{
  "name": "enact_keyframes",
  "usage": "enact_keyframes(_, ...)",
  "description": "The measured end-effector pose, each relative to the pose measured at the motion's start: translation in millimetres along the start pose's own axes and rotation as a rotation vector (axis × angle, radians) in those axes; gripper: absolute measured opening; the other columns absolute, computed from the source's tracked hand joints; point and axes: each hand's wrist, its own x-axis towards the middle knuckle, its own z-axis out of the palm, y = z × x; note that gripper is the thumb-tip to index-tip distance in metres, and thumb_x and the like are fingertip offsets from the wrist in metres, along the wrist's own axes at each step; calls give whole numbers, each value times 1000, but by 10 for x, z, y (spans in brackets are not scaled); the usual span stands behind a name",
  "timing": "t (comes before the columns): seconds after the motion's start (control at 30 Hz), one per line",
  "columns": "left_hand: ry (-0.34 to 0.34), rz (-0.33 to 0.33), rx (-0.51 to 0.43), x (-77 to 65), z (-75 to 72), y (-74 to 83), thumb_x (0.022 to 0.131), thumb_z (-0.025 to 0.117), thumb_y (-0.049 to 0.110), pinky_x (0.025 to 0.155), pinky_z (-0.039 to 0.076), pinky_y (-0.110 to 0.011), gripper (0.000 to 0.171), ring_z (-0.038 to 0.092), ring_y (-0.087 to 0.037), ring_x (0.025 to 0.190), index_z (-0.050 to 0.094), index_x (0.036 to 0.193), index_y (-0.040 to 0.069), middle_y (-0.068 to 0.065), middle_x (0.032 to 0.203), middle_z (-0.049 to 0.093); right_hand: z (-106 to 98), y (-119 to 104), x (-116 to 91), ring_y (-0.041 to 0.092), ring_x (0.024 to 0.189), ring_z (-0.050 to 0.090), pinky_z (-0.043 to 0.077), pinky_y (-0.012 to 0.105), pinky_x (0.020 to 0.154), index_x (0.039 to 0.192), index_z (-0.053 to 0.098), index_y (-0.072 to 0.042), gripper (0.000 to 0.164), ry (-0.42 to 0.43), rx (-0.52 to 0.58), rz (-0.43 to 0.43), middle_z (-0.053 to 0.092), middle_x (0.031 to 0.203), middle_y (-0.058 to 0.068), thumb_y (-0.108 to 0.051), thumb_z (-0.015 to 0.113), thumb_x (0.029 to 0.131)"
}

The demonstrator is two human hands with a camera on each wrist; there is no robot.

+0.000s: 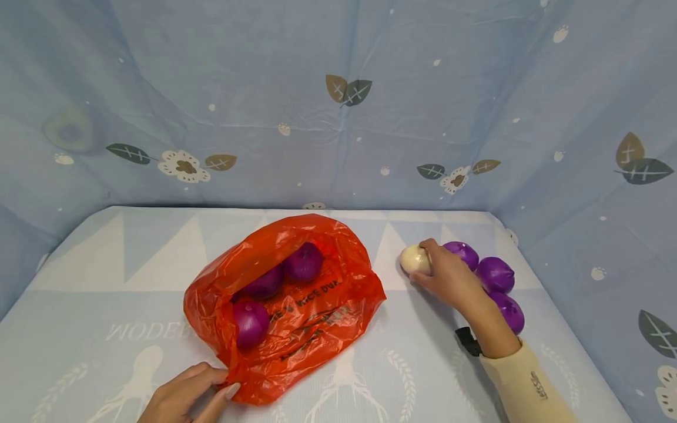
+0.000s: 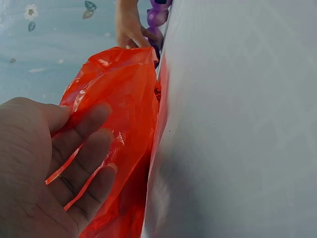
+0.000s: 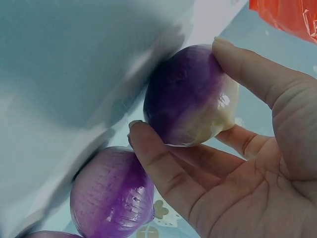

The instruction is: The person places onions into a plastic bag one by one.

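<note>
We see the right hand (image 1: 449,281) partly curled, thumb and fingers gripping a pale-and-purple bulb (image 1: 412,259), which sits at its fingertips just beside 3 purple onions (image 1: 495,274). The left hand (image 1: 184,395) pinches the near edge of a red bag (image 1: 365,294), which gapes wide and shows 3 bagged onions (image 1: 251,324). Between bag and bulb we see a strip of patterned tabletop (image 1: 418,364); the 3 purple onions line the tabletop's right edge side.
</note>
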Motion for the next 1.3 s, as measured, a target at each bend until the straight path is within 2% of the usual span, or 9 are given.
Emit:
enact_keyframes(0.5,6,6,2,6,-2,0,63,92,-10,63,48,-10,49,56,4,71,72,92,25,24,85,60,50,3,-16,40,112,63,53,61,96,138,44,-2,68,-2,14,57,63,124,22,-25,86,90)
enact_keyframes(0.83,7,3,-2,1,5,-5,62,92,-11,64,49,-9,50,56,3,71,73,92,24,24,86,61,85,7,-155,41,112,65,51,60,98,145,43,8,81,40,42,-22,64,129,26,-28,88,87)
enact_keyframes(1.3,-6,-22,8,2,4,9,63,93,-10,64,48,-9,49,54,3,69,72,90,25,26,83,58,4,-118,-376,39,118,63,51,58,100,145,49,5,79,69,36,-88,63,133,22,-28,89,86)
